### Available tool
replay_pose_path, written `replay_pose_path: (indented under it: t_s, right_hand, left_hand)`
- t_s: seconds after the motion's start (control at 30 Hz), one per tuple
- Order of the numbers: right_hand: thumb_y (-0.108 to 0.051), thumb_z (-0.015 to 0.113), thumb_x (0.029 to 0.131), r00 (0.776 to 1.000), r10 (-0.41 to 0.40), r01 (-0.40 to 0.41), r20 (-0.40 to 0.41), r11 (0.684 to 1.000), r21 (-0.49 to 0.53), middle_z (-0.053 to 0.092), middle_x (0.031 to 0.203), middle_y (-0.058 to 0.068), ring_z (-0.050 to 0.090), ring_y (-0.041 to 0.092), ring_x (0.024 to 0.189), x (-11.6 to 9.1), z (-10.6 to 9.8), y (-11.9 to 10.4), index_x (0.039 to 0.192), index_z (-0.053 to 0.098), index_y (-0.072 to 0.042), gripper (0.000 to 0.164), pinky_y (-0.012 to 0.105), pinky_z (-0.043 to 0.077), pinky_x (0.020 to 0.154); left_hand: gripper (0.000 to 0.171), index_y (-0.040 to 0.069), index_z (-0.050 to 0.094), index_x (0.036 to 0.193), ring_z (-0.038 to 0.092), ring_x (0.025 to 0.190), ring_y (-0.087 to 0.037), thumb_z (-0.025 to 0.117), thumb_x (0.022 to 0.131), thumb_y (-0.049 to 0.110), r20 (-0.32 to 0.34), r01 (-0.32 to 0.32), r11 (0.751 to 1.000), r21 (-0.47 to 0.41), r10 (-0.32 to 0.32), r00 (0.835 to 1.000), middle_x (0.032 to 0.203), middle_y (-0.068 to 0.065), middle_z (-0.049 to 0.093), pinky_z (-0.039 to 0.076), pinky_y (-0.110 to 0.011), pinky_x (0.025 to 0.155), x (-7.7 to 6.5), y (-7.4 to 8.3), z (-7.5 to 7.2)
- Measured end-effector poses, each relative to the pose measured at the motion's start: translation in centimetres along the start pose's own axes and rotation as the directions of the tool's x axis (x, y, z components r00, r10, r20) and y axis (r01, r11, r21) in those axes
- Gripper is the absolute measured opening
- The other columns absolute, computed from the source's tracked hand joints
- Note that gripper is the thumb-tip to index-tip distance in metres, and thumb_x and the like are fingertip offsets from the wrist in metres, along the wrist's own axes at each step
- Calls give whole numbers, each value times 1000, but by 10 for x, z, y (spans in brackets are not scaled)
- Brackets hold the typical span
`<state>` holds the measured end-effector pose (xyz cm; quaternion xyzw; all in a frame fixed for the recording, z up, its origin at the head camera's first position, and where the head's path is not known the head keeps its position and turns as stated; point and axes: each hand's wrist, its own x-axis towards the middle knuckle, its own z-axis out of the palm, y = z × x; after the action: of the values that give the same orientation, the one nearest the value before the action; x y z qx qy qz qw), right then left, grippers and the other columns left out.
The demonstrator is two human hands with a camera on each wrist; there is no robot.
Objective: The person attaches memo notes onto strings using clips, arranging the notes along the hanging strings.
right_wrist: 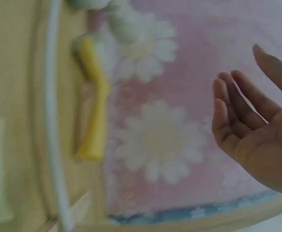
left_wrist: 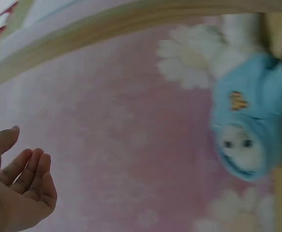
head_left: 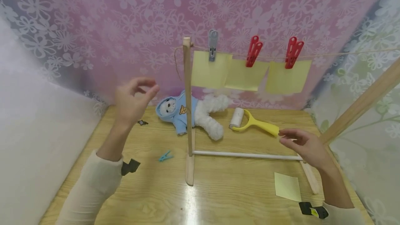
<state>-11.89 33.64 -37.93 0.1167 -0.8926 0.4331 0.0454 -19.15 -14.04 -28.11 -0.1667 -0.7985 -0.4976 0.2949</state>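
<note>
My left hand (head_left: 132,100) is raised left of the wooden rack's post (head_left: 187,96), fingers loosely bent, holding nothing. In the left wrist view, a gap shows between its thumb and fingers. My right hand (head_left: 309,148) hovers by the handle end of a yellow lint roller (head_left: 262,126); its fingers are relaxed and it holds nothing. Three yellow paper squares hang from the rack's string: a grey clothespin (head_left: 213,44) is on the left one, red clothespins (head_left: 254,51) on the others. Another yellow paper square (head_left: 287,186) lies on the table near my right wrist.
A white plush toy in a blue hoodie (head_left: 179,110) lies behind the post. One small blue clothespin (head_left: 165,156) sits left of the rack's foot. Low across the rack runs a white bar (head_left: 247,155). Flowered pink cloth (head_left: 131,44) hangs behind the wooden table (head_left: 150,197).
</note>
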Motion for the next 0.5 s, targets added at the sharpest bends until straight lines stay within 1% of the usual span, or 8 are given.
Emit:
replay_pose_path:
  t_s: [0.03,0.07,0.1,0.2,0.27,0.37,0.43,0.5]
  right_hand:
    - [-20,61,93,999,22,-19,45,998,-65,65,112,-1,60,-5,90,-3,2,8,120,60,-4,31,17,52,72]
    - [-21,62,92,996,35,-26,85,994,-105,65,114,4,61,-3,91,-7,4,15,120,61,-4,32,19,52,72]
    - [-22,63,92,991,53,-37,121,991,-128,64,115,10,62,1,93,-10,7,22,119,61,-4,33,20,53,72]
    - [-26,67,89,973,117,-79,197,978,-193,64,115,18,63,18,98,-18,13,39,118,61,0,39,27,55,72]
    - [-28,70,86,960,163,-110,229,968,-227,63,115,21,62,28,96,-24,16,48,117,61,2,44,33,55,70]
    - [-29,73,82,935,230,-154,268,949,-276,61,114,25,61,27,90,-29,20,59,118,58,6,52,35,53,65]
    - [-26,76,78,924,261,-172,280,937,-303,60,112,27,61,24,86,-32,22,64,117,57,9,55,35,53,64]
    - [-25,78,75,916,279,-172,288,923,-345,60,108,28,61,25,84,-33,23,69,116,56,10,58,37,53,66]
  left_hand:
    - [27,1,67,104,61,88,-14,71,85,20,61,65,996,64,-68,996,100,-14,70,48,-28,78,-9,-19,1]
    - [29,3,67,106,61,89,-16,71,86,22,112,113,987,117,-126,986,100,-13,70,48,-30,77,-18,-37,3]
    - [30,3,67,108,62,90,-20,70,86,24,156,141,977,160,-166,974,100,-13,70,48,-31,77,-28,-55,5]
    - [32,3,66,109,64,92,-26,70,86,25,265,190,950,246,-255,930,100,-14,70,51,-36,74,-61,-101,14]
    - [34,2,66,109,65,93,-28,70,86,26,326,215,936,278,-302,896,101,-14,70,52,-38,73,-82,-124,21]
    - [36,1,65,110,65,94,-29,71,86,27,404,244,919,311,-360,841,104,-15,69,54,-40,74,-106,-148,29]
    - [38,-1,65,110,65,95,-29,71,85,26,435,280,903,325,-405,804,104,-15,69,54,-40,75,-117,-157,34]
    - [37,-2,65,109,63,95,-29,72,84,25,457,310,888,340,-444,771,104,-16,68,54,-40,75,-125,-162,38]
